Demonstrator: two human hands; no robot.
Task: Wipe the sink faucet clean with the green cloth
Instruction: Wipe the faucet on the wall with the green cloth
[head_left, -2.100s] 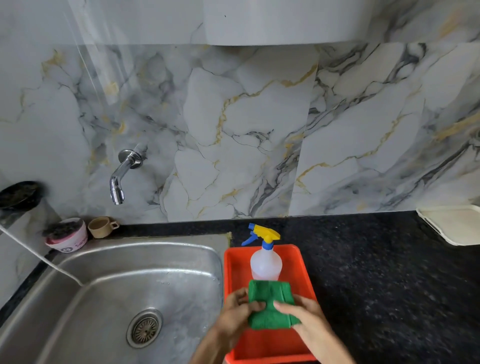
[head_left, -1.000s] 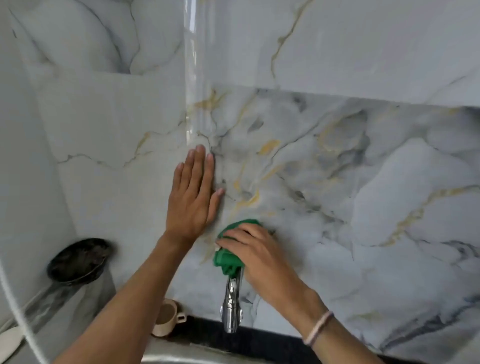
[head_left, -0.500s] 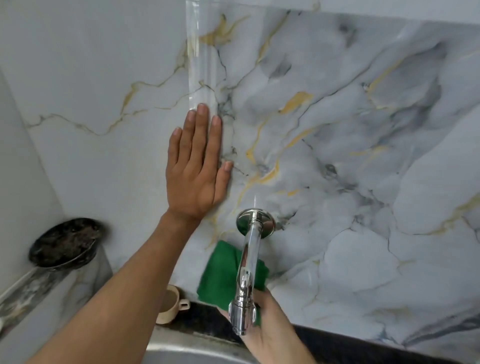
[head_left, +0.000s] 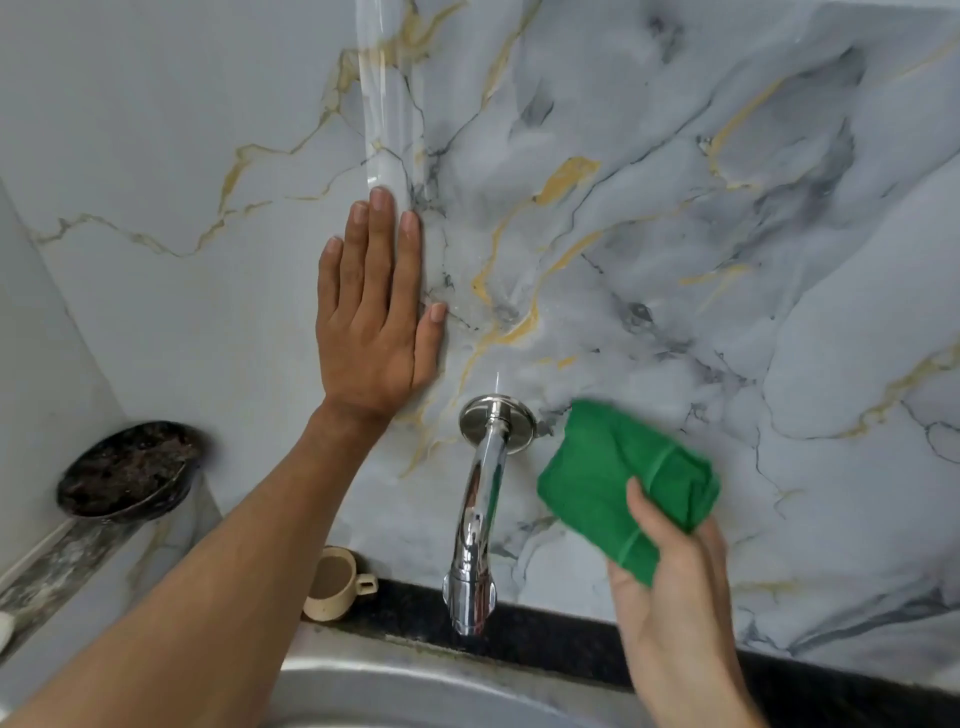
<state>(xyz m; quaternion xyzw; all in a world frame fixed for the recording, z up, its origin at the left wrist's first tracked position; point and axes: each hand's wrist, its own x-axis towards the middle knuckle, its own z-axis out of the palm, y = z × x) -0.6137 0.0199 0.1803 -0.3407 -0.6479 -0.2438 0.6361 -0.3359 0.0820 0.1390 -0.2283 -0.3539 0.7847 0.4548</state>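
Note:
A chrome faucet (head_left: 480, 509) juts from the marble wall and curves down over the steel sink (head_left: 415, 691). My right hand (head_left: 675, 597) holds the folded green cloth (head_left: 618, 478) just right of the spout, a short gap away from the metal. My left hand (head_left: 376, 312) lies flat on the wall above and left of the faucet's round base plate, fingers together and pointing up, holding nothing.
A small beige cup (head_left: 335, 584) stands on the black counter strip behind the sink, left of the spout. A dark round dish (head_left: 127, 470) sits on a ledge at the far left. The marble wall (head_left: 727, 260) fills the background.
The green cloth and my right hand have moved from behind and under the spout to its right side, clear of the faucet. My left hand stays pressed on the wall.

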